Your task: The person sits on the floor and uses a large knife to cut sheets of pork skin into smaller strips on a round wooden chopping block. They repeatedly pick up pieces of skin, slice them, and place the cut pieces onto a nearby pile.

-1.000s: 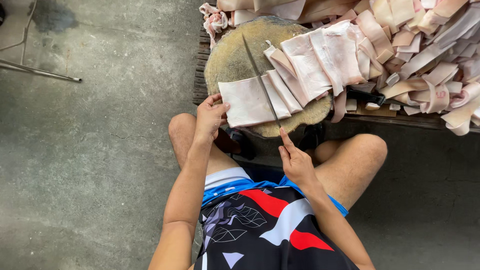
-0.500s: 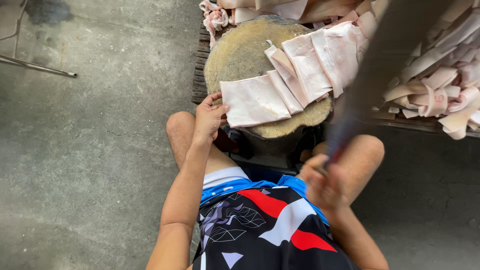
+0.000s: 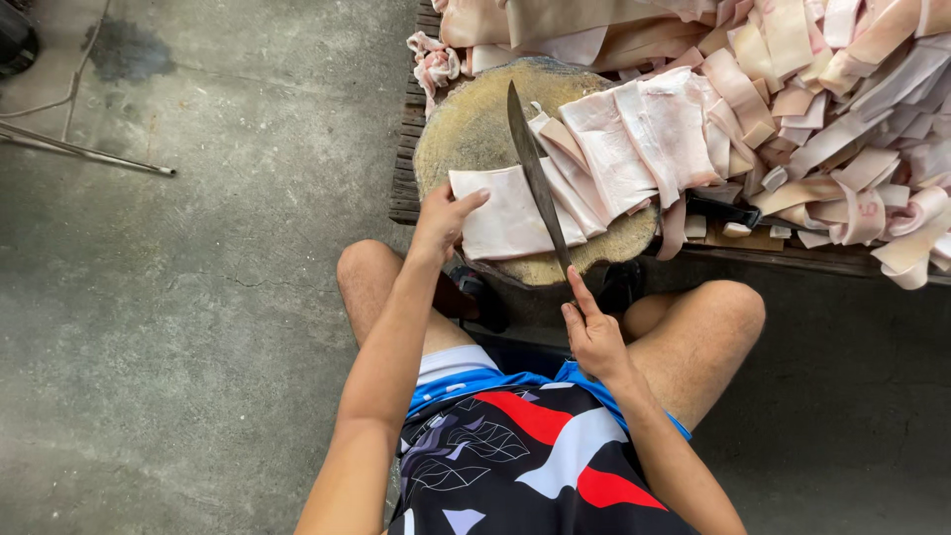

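I sit behind a round wooden chopping block point(image 3: 466, 119). A pale slab of pork skin point(image 3: 500, 213) lies flat on the block's near part. My left hand point(image 3: 443, 218) presses on the slab's left edge with the fingers spread. In my right hand point(image 3: 591, 332) is the handle of a long dark knife point(image 3: 535, 178), forefinger laid along it. The blade lies across the slab, its tip pointing away from me. More skin strips point(image 3: 634, 139) lie stacked on the block just right of the blade.
A big heap of cut skin strips point(image 3: 842, 109) covers a low wooden pallet point(image 3: 404, 188) behind and to the right of the block. A black-handled tool point(image 3: 723, 210) lies under the heap. Grey concrete floor point(image 3: 198, 297) spreads to the left, with a thin metal rod point(image 3: 89, 151).
The knife rose up close to the camera half a second ago and has come back down onto the slab. My left hand stayed on the slab's edge.
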